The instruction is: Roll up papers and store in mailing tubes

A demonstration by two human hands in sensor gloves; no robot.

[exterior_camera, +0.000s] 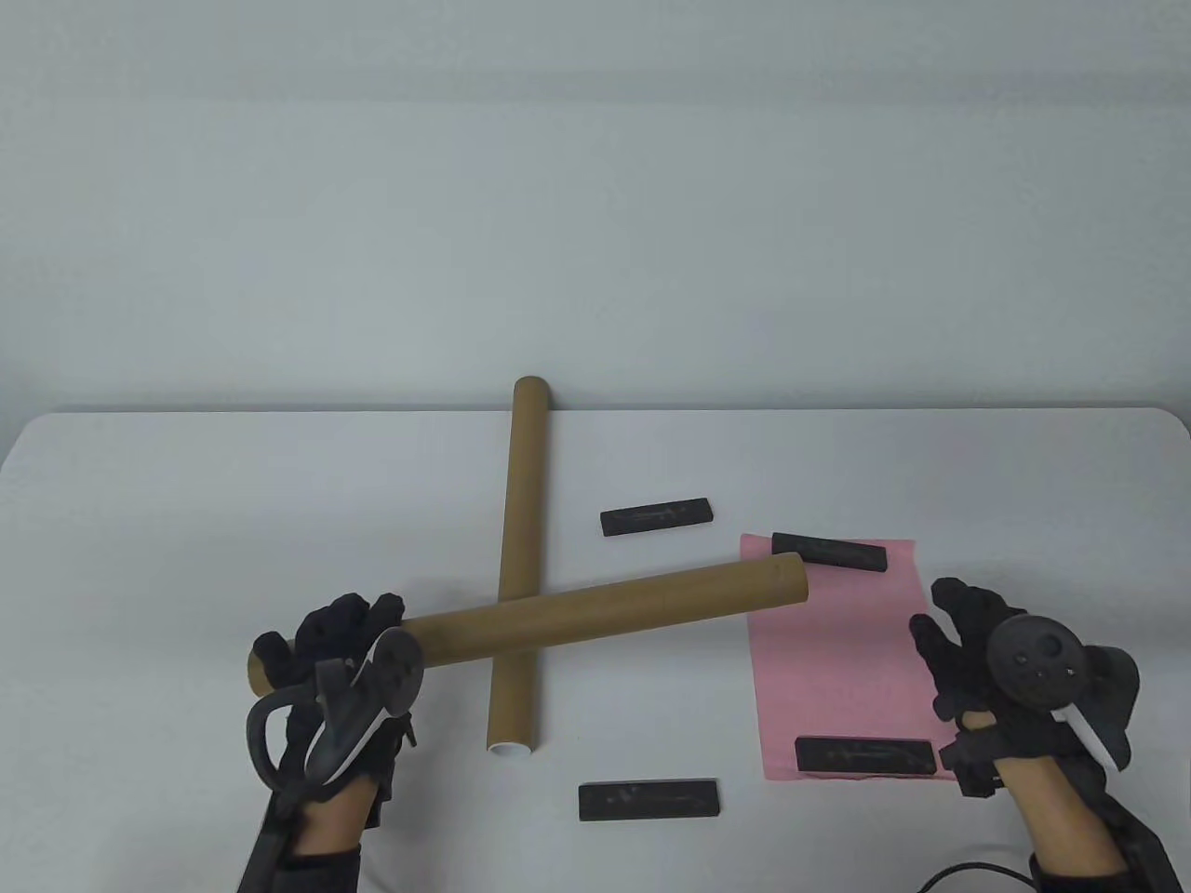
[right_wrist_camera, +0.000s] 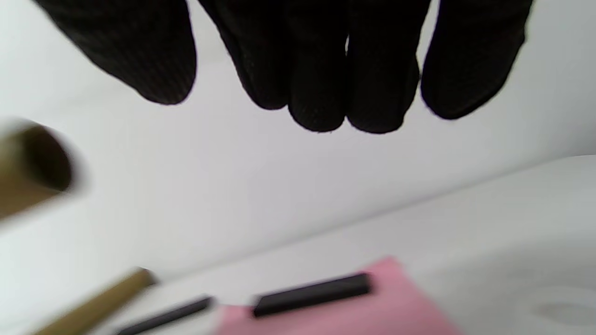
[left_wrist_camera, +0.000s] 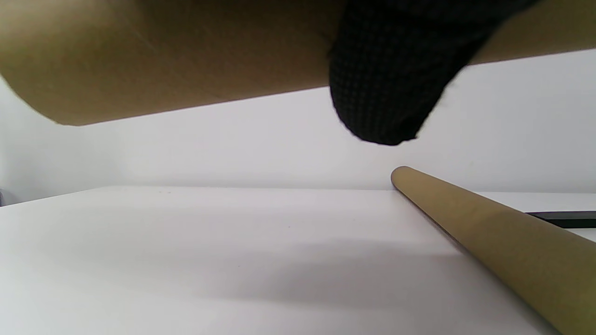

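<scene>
Brown cardboard mailing tube is held off the white surface by the left hand, whose gloved fingers curl round the tube near its left end. From there the tube runs right and slightly away from the person, crossing above a second brown cardboard tube that lies flat, pointing from near the person toward the far edge. The held tube's open right end hangs just over the far left corner of a pink sheet of paper, which lies flat on the right side of the surface.

In the left wrist view one black fingertip wraps over the held tube, with the lying tube below on the surface.

Two black rectangular bars rest on the pink sheet: the far bar along its far edge and the near bar at its near edge. Two more black bars lie on the bare surface, one beyond the sheet and one near the person.

The right hand hovers beside the sheet's right edge, its fingers loosely extended and holding nothing.
</scene>
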